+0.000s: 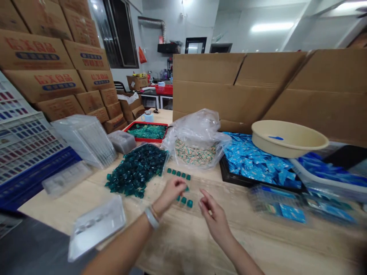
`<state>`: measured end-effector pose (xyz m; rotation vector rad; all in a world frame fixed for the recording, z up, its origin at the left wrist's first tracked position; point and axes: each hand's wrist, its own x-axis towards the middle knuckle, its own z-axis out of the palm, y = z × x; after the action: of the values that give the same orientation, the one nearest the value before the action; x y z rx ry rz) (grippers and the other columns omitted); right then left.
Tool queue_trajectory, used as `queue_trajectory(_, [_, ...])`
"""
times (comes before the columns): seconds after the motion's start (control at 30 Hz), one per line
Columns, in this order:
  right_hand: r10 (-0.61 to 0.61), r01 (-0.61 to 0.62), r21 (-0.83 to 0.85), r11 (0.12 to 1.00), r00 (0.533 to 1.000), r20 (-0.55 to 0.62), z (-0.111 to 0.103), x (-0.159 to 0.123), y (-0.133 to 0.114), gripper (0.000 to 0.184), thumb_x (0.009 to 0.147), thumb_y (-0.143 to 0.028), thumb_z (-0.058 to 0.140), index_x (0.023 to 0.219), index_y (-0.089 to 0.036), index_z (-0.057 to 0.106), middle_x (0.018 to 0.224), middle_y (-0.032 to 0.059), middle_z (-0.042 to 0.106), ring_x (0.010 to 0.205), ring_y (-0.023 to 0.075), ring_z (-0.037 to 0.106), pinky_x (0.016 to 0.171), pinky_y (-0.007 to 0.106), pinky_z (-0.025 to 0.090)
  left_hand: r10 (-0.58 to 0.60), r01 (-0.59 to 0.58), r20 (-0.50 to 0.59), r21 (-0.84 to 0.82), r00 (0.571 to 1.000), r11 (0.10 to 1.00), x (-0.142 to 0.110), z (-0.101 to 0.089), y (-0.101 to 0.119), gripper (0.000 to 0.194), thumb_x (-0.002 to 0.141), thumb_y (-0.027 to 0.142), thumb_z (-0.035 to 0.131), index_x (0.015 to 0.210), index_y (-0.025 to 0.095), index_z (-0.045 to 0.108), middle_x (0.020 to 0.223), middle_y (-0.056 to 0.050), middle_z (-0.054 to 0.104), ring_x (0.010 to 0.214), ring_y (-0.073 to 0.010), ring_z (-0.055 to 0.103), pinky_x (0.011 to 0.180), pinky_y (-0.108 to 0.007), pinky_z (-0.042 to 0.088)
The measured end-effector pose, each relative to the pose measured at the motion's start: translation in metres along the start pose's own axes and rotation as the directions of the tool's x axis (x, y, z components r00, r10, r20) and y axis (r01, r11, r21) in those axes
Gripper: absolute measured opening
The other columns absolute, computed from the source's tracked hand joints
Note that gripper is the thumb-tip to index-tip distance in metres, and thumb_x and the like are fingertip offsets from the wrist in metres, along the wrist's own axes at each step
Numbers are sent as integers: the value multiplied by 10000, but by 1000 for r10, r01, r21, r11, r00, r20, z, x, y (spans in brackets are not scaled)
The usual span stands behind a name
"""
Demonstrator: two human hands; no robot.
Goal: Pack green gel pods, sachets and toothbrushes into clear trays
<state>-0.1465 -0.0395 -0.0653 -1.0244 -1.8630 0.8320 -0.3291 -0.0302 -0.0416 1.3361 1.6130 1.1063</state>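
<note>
My left hand [169, 194], with a band on its wrist, is closed in a pinch over a clear tray lying on the table. A small green cube [187, 188] shows at its fingertips. Behind the hand is a short row of green cubes [178, 173]; more green cubes [184, 201] sit on its near side. To the right of the tray, my right hand [212, 214] hovers with thumb and index finger apart and nothing between them. A big heap of dark green glossy cubes [137, 168] lies left of my hands.
Behind the tray stands a clear bag of small wrapped pieces [195, 152]. Blue packets [258, 160] fill a black tray on the right, under a cream basin [289, 139]. Clear trays [86, 139], a red tray [147, 131] and stacked cartons [54, 57] stand left.
</note>
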Motion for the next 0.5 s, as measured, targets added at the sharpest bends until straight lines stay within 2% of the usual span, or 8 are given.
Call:
queue_trajectory(0.03, [-9, 8, 35, 999, 1000, 23, 2, -1, -2, 315, 806, -313, 442, 1079, -188, 540, 793, 47, 611, 690, 141, 583, 613, 238, 489, -90, 120, 106, -321, 990, 939, -14, 21, 5, 149, 733, 225, 475, 762, 119, 575, 625, -4, 554, 517, -88, 496, 496, -202, 390])
queue_trajectory(0.07, [-12, 10, 59, 998, 999, 38, 2, -3, -2, 291, 799, -313, 457, 1044, -197, 562, 844, 57, 619, 751, 156, 589, 661, 256, 492, -139, 218, 182, -545, 973, 810, -27, 39, 9, 145, 719, 239, 507, 740, 114, 579, 625, -7, 559, 519, -81, 501, 500, -194, 388])
queue_trajectory(0.1, [-3, 0, 77, 997, 999, 39, -1, -6, -2, 269, 790, -315, 474, 1009, -200, 580, 875, 65, 623, 794, 169, 589, 691, 271, 491, -160, 289, 246, -694, 956, 659, -38, 54, 12, 144, 698, 243, 555, 747, 112, 587, 659, -15, 575, 546, -76, 516, 527, -187, 399])
queue_trajectory(0.17, [64, -64, 112, 992, 998, 8, -10, -16, 3, 253, 780, -327, 492, 973, -191, 586, 852, 71, 628, 756, 172, 592, 658, 270, 495, -182, 380, 334, -830, 925, 409, -53, 75, 17, 171, 646, 234, 645, 755, 110, 601, 719, -26, 595, 612, -73, 543, 598, -178, 417])
queue_trajectory(0.23, [150, -143, 153, 978, 988, -30, -20, -29, 8, 262, 781, -344, 489, 967, -176, 568, 779, 61, 623, 624, 148, 573, 550, 243, 481, -188, 429, 388, -856, 902, 289, -60, 88, 19, 220, 590, 207, 709, 758, 107, 608, 746, -33, 600, 658, -75, 557, 645, -172, 421])
queue_trajectory(0.33, [226, -209, 194, 958, 972, -70, -33, -44, 14, 249, 791, -356, 473, 938, -167, 541, 757, 48, 605, 581, 129, 544, 505, 221, 454, -185, 468, 431, -840, 883, 276, -61, 101, 21, 248, 552, 216, 742, 714, 96, 597, 684, -33, 588, 618, -80, 549, 602, -176, 417])
queue_trajectory(0.5, [211, -201, 155, 967, 976, -56, -45, -52, 9, 193, 790, -352, 475, 821, -171, 537, 659, 13, 567, 589, 125, 541, 536, 212, 448, -186, 515, 482, -767, 856, 383, -63, 118, 23, 299, 551, 316, 735, 653, 92, 565, 533, 9, 504, 460, -53, 449, 458, -173, 343])
